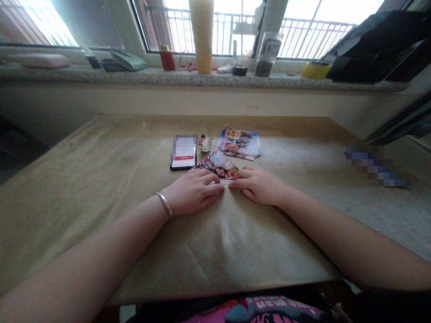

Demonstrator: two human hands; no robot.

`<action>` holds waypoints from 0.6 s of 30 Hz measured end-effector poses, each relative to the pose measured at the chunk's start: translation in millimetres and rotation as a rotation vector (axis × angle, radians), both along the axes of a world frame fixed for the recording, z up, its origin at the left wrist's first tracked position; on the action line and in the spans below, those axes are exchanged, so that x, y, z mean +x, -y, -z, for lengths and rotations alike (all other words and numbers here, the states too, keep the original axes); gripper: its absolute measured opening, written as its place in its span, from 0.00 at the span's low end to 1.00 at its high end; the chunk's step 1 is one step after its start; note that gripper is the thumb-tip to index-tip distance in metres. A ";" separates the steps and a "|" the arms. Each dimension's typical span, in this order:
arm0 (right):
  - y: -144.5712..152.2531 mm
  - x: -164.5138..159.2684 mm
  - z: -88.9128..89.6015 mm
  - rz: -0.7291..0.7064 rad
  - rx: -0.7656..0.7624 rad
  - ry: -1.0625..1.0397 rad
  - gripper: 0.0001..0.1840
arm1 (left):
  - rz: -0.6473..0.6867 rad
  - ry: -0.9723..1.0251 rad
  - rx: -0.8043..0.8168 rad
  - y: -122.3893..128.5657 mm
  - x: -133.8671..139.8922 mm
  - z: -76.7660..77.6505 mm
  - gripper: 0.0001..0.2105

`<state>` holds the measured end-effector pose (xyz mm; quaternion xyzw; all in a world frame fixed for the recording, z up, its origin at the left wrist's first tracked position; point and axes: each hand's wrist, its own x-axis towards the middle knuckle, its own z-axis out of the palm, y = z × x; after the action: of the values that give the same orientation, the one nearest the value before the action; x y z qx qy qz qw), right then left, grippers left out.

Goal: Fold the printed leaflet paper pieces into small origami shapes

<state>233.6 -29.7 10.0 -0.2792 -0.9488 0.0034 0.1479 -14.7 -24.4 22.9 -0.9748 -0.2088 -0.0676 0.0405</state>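
Observation:
A colourful printed paper sheet point(220, 167) lies on the table in front of me, its far end coming to a slanted, folded-looking shape. My left hand point(193, 190), with a silver bangle at the wrist, has its fingers curled on the left part of the sheet's near edge. From the other side my right hand point(257, 185) pinches the same near edge, where a pale strip shows between the fingertips. Thumbs and the paper's underside are partly hidden. Just beyond the sheet is a stack of similar printed sheets point(244, 144).
A phone point(183, 152) with a lit, blurred screen lies left of the paper, beside a small crumpled printed piece point(204, 143). Far right on the table point(151, 251) is a blurred bluish object point(377, 168). Jars and boxes line the granite windowsill point(134, 78).

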 end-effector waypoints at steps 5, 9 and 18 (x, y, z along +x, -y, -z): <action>-0.3 1.1 1.4 0.000 -0.013 -0.022 0.17 | 0.026 0.017 -0.038 -0.5 -3.1 -2.8 0.14; 0.0 0.9 2.8 0.020 -0.026 -0.046 0.17 | 0.042 0.044 -0.048 -1.8 -3.4 -1.6 0.14; -1.0 4.2 4.2 0.026 0.046 -0.039 0.15 | 0.051 0.067 -0.051 -3.6 -2.7 0.0 0.14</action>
<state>237.8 -28.7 5.9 -0.2880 -0.9418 -0.0148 0.1728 -17.4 -20.8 22.8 -0.9777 -0.1866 -0.0958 0.0069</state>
